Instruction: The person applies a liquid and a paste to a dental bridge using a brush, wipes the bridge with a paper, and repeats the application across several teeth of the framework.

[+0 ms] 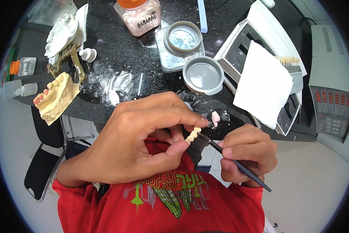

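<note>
The left hand (139, 134) pinches a cream tooth bridge (192, 136), the right hand (249, 151) grips a slim dark tool (247, 171) beside it.

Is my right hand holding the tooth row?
No, your left hand pinches the tooth row, while your right hand holds a dark tool.

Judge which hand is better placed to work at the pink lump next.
Likely the right hand: it holds the dark tool close to the pink lump. The left hand is nearer but pinches the tooth row.
</note>
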Demonstrator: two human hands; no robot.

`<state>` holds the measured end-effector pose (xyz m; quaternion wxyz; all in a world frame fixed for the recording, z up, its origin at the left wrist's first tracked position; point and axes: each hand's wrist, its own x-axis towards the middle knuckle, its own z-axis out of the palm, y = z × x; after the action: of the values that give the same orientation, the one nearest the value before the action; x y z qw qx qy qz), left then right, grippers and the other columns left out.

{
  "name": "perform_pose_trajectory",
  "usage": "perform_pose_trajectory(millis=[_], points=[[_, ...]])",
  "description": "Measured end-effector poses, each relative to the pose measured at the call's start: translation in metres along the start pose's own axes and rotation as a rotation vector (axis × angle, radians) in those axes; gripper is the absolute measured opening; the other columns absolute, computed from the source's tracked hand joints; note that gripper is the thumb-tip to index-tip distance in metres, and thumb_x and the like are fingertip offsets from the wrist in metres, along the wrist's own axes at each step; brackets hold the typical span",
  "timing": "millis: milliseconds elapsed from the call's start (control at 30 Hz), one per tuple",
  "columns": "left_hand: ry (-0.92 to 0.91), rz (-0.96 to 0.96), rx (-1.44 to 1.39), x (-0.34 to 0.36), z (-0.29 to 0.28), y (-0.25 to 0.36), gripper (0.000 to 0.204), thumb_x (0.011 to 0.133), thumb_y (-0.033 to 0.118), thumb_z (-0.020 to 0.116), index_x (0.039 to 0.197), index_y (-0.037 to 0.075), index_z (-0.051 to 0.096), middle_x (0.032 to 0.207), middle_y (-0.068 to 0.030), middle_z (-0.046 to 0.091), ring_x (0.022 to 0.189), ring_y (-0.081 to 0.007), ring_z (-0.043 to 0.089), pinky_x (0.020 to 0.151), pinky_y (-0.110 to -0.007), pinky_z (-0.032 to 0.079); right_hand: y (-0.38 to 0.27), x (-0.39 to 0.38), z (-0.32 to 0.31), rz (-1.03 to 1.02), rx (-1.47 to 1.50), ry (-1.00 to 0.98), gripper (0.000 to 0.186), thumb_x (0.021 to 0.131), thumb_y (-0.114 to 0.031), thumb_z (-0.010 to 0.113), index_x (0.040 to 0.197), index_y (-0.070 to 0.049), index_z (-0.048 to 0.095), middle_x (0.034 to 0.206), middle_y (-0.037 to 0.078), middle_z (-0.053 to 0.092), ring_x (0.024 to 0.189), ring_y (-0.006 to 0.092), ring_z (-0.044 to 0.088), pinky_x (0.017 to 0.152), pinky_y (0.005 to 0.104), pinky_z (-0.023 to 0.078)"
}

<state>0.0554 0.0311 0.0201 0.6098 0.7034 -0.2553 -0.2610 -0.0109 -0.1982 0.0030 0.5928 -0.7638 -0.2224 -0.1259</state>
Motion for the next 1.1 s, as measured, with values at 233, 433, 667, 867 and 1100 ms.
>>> perform_pose_trajectory(millis=[233, 433, 667, 867, 1100], points=[[0.007, 0.0, -0.003, 0.0001, 0.0006, -0.0011, 0.04, 0.074, -0.006, 0.066, 0.113, 0.003, 0.071, 0.098, -0.012, 0.065, 0.085, -0.0162, 0.066, 0.07, -0.026, 0.059, 0.0006, -0.0003, 0.0002, 0.004, 0.003, -0.004, 0.027, 0.065, 0.005, 0.077, 0.091, 0.0, 0.069, 0.08, 0.012, 0.069, 0.065, 0.0203, 0.068, 0.054, 0.0262, 0.054], [0.011, -0.003, -0.002, -0.0003, 0.0009, -0.0006, 0.039, 0.074, -0.006, 0.065, 0.113, 0.002, 0.071, 0.098, -0.0122, 0.064, 0.084, -0.0159, 0.066, 0.07, -0.026, 0.06, 0.0008, 0.0001, 0.0007, -0.002, -0.01, -0.023, 0.026, 0.066, 0.005, 0.075, 0.091, 0.0, 0.069, 0.079, 0.012, 0.069, 0.065, 0.0206, 0.068, 0.054, 0.0263, 0.054], [0.009, -0.011, -0.009, -0.0005, 0.0012, 0.0004, 0.039, 0.075, -0.006, 0.064, 0.113, 0.002, 0.071, 0.099, -0.0121, 0.064, 0.086, -0.0158, 0.066, 0.072, -0.025, 0.06, 0.0003, -0.0009, 0.001, -0.012, -0.001, 0.002, 0.024, 0.067, 0.004, 0.075, 0.09, 0.001, 0.069, 0.08, 0.012, 0.069, 0.066, 0.0207, 0.069, 0.055, 0.0267, 0.054], [0.007, -0.022, -0.009, -0.0005, 0.0007, 0.0012, 0.038, 0.076, -0.005, 0.065, 0.112, 0.002, 0.071, 0.1, -0.0121, 0.064, 0.087, -0.0152, 0.065, 0.072, -0.025, 0.06, 0.0019, -0.002, 0.0026, -0.023, 0.004, 0.025, 0.024, 0.067, 0.004, 0.075, 0.09, 0.001, 0.069, 0.079, 0.012, 0.069, 0.064, 0.0203, 0.068, 0.054, 0.0261, 0.054], [0.011, -0.009, -0.012, -0.0009, 0.0009, 0.0005, 0.037, 0.075, -0.006, 0.066, 0.111, 0.002, 0.071, 0.099, -0.012, 0.064, 0.086, -0.0151, 0.065, 0.071, -0.024, 0.06, 0.0008, 0.0003, 0.0018, -0.011, -0.011, -0.005, 0.024, 0.067, 0.005, 0.074, 0.09, 0.0, 0.069, 0.079, 0.011, 0.069, 0.064, 0.0197, 0.068, 0.054, 0.0257, 0.054]])
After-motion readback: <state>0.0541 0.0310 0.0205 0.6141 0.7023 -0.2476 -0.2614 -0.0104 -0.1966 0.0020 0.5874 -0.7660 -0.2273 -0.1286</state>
